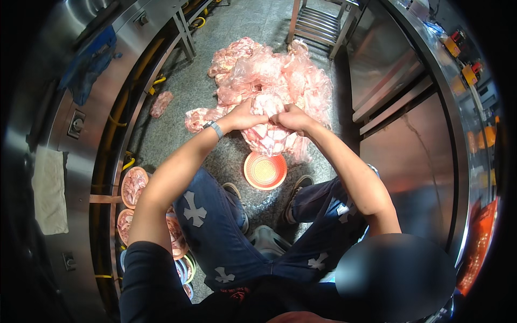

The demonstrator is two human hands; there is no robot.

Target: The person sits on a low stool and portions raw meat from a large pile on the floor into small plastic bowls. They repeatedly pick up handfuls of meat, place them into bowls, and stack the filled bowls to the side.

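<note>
Both hands grip a clear plastic bag of raw meat pieces (264, 137), probably poultry, in front of me. My left hand (246, 117) pinches its upper part from the left, with a watch band on that wrist. From the right, my right hand (290, 119) holds the same bag, and the two hands nearly meet. Just below the bag, on the floor between my shoes, sits an orange plastic basket (265, 181) with nothing seen in it. Behind my hands lies a heap of plastic bags of raw meat (262, 72).
One separate meat bag (161, 104) lies on the floor at left. Baskets of meat (134, 187) line the floor by my left leg. A steel counter (101, 133) runs along the left, a steel cabinet (408, 161) along the right. A slatted steel rack (319, 26) stands ahead.
</note>
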